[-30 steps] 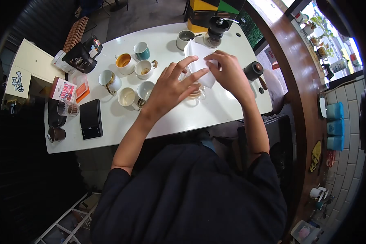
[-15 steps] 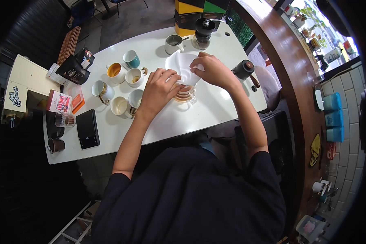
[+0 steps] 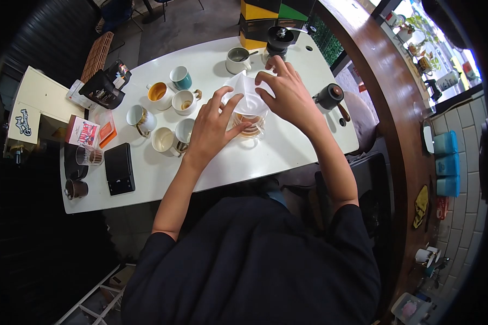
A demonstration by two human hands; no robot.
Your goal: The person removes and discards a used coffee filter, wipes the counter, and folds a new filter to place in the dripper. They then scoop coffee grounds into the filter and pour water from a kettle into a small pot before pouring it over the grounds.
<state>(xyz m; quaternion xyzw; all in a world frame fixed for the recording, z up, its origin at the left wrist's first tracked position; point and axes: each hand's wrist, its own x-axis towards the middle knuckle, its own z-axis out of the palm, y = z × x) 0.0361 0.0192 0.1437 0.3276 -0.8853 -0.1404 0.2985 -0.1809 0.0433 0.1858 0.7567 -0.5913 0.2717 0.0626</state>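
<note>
A white paper filter [image 3: 246, 92] stands opened out in the top of a clear glass vessel [image 3: 249, 127] with brown bands, at the table's middle. My left hand [image 3: 210, 127] is at the filter's left side, fingers apart and curved, its thumb near the vessel. On the right side, my right hand [image 3: 289, 95] has its fingers spread, with fingertips by the paper's edge. Whether the fingertips touch the paper is hard to tell. Behind them are a grey-white mug [image 3: 237, 64] with a spoon and a black hand grinder [image 3: 279, 40].
Several cups, among them a teal cup [image 3: 181, 79], stand left of my left hand. A black scale [image 3: 119, 169], a black coffee bag [image 3: 102, 93] and a red-white box [image 3: 83, 131] are farther left. A black pot [image 3: 329, 97] with a wooden handle stands right.
My fingers have spread apart at both sides of the filter, and my right hand has moved up and right. The paper now sits lower and more upright in the vessel.
</note>
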